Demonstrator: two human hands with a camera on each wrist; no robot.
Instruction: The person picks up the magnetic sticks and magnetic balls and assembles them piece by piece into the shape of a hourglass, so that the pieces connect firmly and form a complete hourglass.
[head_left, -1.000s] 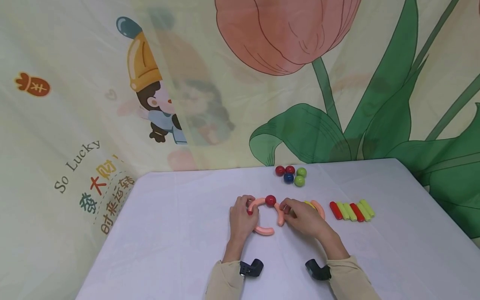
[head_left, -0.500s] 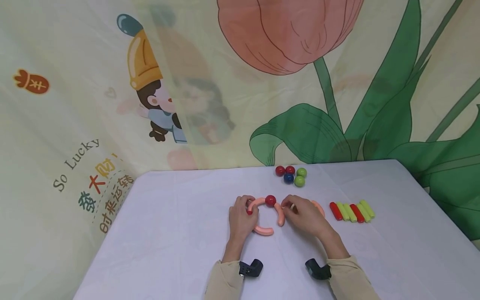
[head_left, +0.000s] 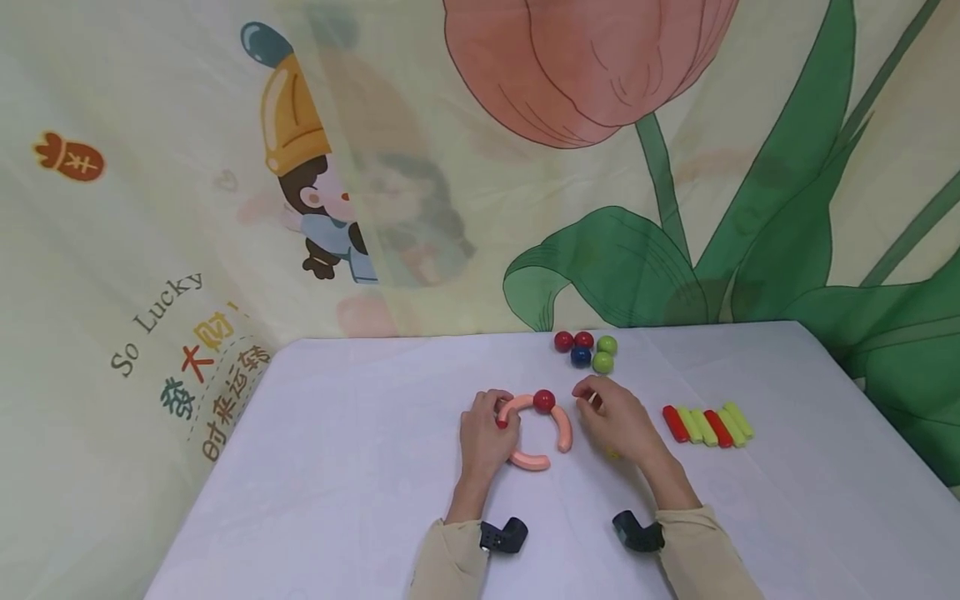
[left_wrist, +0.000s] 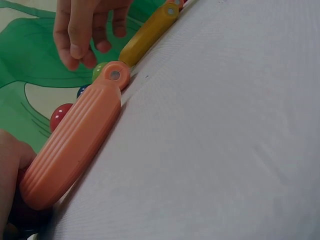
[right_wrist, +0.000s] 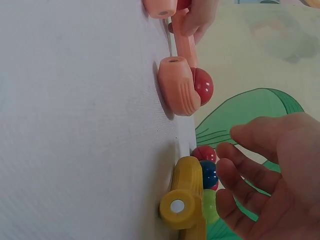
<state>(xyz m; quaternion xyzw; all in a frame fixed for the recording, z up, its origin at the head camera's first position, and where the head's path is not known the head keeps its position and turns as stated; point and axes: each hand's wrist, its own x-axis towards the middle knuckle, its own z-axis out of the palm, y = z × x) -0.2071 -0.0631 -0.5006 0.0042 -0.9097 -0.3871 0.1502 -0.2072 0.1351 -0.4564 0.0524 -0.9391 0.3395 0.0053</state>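
My left hand (head_left: 487, 429) holds the left side of an open ring of curved pink magnetic rods, gripping around a red ball that shows in part. A curved pink rod (head_left: 531, 461) extends from it at the lower side. At the ring's top a red ball (head_left: 543, 401) joins two rods. The right curved rod (head_left: 563, 429) ends apart from the lower rod. My right hand (head_left: 615, 421) hovers right of the ring, its fingers (right_wrist: 245, 170) loosely bent with nothing between them. Below it is a yellow rod (right_wrist: 187, 172), mostly hidden in the head view.
At the back of the white-covered table (head_left: 375, 433) sit red, green (head_left: 603, 362) and blue balls (head_left: 581, 357). A row of red (head_left: 675, 423) and light green straight rods (head_left: 738, 420) lies to the right. A printed cloth (head_left: 450, 167) hangs behind.
My right hand has drawn back from the ring's right rod, moving slightly up and right, and now covers the pink rod seen beside it earlier. My left hand keeps its hold.
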